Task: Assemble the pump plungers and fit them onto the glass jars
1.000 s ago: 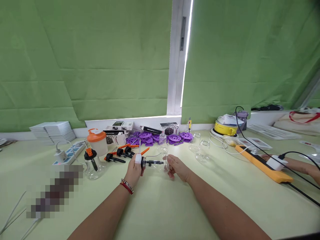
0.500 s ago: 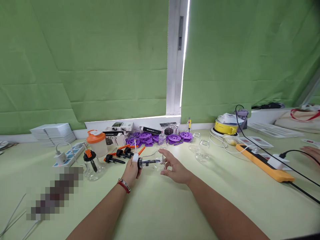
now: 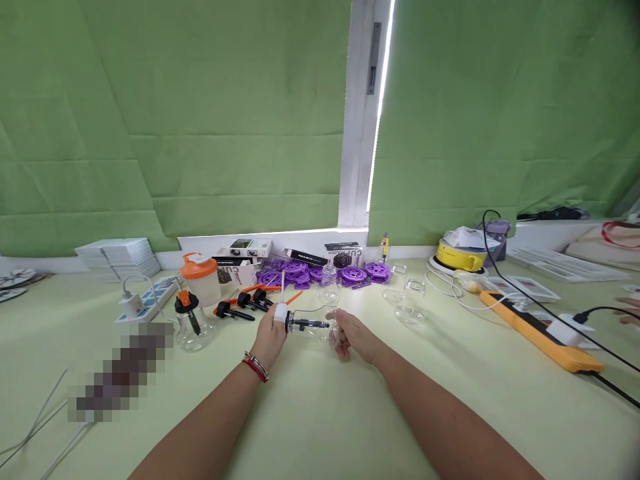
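A clear glass bottle (image 3: pixel 311 339) is held sideways above the table, its neck to the left and its wide base to the right. A black stem (image 3: pixel 310 325) shows inside it. My left hand (image 3: pixel 269 340) is closed around the black cap end at the neck; a white piece (image 3: pixel 281 313) and a thin pale stick show at its thumb. My right hand (image 3: pixel 356 335) has its fingers curled around the base. To the left stands a similar glass bottle (image 3: pixel 195 341) with a black and orange top. Several black stoppers with stems (image 3: pixel 235 311) and orange strips lie behind my left hand.
Purple plastic parts (image 3: pixel 295 270) and small boxes (image 3: pixel 237 273) line the wall. An orange-lidded shaker (image 3: pixel 200 275) stands left. Clear glass pieces (image 3: pixel 409 313), an orange power strip (image 3: pixel 545 337) and a yellow pot (image 3: pixel 461 256) are right. Another person's hand (image 3: pixel 631 311) shows at the right edge.
My right hand's fingers have curled further around and under the bottle's base. The whole view has shifted slightly; my left hand keeps its hold at the neck.
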### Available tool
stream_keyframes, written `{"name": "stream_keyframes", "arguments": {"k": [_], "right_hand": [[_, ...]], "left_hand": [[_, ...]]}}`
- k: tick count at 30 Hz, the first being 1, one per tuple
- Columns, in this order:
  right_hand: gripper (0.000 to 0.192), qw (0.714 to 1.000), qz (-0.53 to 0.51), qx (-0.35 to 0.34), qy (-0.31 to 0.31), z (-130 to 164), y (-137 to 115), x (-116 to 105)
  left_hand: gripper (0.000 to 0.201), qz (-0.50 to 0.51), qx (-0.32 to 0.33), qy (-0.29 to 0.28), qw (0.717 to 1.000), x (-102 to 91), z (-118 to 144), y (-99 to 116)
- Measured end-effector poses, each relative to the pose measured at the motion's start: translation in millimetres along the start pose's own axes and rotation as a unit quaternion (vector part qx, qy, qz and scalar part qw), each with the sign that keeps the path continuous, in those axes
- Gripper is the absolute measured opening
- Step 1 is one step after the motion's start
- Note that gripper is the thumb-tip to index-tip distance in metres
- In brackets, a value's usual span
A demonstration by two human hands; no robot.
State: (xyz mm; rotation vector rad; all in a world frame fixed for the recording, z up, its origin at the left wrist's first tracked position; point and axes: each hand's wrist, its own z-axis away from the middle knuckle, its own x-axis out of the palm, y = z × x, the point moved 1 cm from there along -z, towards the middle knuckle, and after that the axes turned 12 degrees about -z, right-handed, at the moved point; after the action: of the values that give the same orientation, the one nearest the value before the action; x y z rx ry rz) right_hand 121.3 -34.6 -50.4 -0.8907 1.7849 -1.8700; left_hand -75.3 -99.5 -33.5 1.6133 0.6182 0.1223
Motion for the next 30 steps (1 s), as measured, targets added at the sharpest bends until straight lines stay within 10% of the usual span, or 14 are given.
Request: {"name": "stream_keyframes", "arguments": {"k": [5, 13, 21, 30], "right_hand": [[0.085, 0.998, 0.006, 0.053, 0.012, -4.5, 4.0, -3.2], [0.084, 0.993, 0.028, -0.112, -0.030, 7.8, -14.3, 6.3], [0.058, 0.999, -0.005, -0.029, 0.019, 2.3, -8.1, 3.3], [0.073, 0.998, 0.051, 0.016, 0.038, 0.4, -7.4, 3.0]], "left_hand": [[0.034, -0.015, -0.005, -0.002, 1.000, -0.5, -1.6, -2.0], [0.039, -0.013, -0.069, 0.040, 0.997, -1.7, -8.4, -4.8], [0.040, -0.023, -0.024, 0.035, 0.999, 2.1, -2.6, -4.8], [0.040, -0.030, -0.029, 0.019, 0.999, -2.6, -4.9, 0.0]]}}
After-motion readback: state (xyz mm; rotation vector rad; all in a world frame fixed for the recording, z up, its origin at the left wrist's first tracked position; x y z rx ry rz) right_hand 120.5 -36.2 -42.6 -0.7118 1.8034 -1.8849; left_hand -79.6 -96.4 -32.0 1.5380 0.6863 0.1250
